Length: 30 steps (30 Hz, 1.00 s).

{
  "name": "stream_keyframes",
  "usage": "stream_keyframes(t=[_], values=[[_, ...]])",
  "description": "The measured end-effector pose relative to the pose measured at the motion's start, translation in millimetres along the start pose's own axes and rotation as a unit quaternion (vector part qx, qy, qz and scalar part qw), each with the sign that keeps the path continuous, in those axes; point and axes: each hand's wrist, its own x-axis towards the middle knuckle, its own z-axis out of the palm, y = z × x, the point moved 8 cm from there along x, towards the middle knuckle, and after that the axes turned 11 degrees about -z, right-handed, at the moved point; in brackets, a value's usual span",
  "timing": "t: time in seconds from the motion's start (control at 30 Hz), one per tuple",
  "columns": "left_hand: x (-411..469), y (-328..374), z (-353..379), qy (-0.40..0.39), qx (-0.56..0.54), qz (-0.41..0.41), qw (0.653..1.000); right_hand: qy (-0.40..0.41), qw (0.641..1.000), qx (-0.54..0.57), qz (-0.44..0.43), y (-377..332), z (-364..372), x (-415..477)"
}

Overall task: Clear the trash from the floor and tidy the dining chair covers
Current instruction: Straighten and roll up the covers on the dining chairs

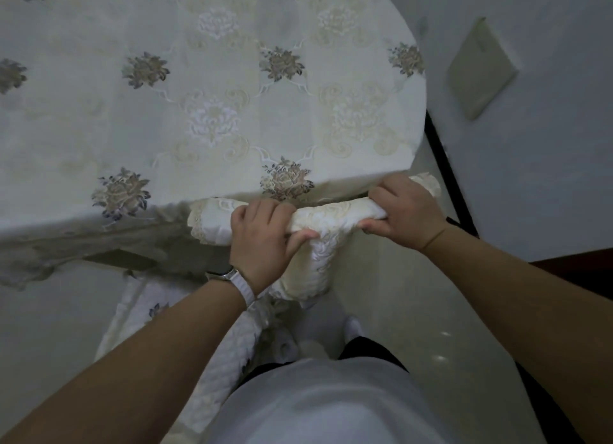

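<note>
A cream embroidered chair cover [335, 216] is stretched over the top rail of a dining chair pushed against the table edge. My left hand [262, 241], with a white watch at the wrist, is closed over the rail's left half. My right hand [403, 211] grips the cover near the rail's right end. The cover's lace trim shows at the left end [202, 221]. Below my left arm lies the chair's quilted seat cover [185, 331]. No trash is visible on the floor.
A table with a floral cream tablecloth [212, 88] fills the upper left. A pale floor [414, 311] runs to the right, with a dark baseboard strip [444, 165] and a white wall holding a beige switch plate [481, 68]. Dark wooden furniture [577, 274] stands at the right.
</note>
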Motion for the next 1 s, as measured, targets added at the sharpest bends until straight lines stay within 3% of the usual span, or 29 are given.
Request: stream_keyframes(t=[0.37,0.6,1.0], values=[[-13.5,1.0,9.1,-0.085,0.023,-0.042,0.995,0.000,0.999,0.049,-0.006,-3.8,6.9,-9.8],[-25.3,15.7,-2.7,-0.095,0.034,-0.122,0.987,-0.060,0.993,0.101,0.014,-13.3,2.2,-8.7],[-116.1,34.0,-97.5,-0.024,0.086,-0.240,0.967,-0.082,0.973,0.144,-0.159,-113.5,-24.9,31.9]])
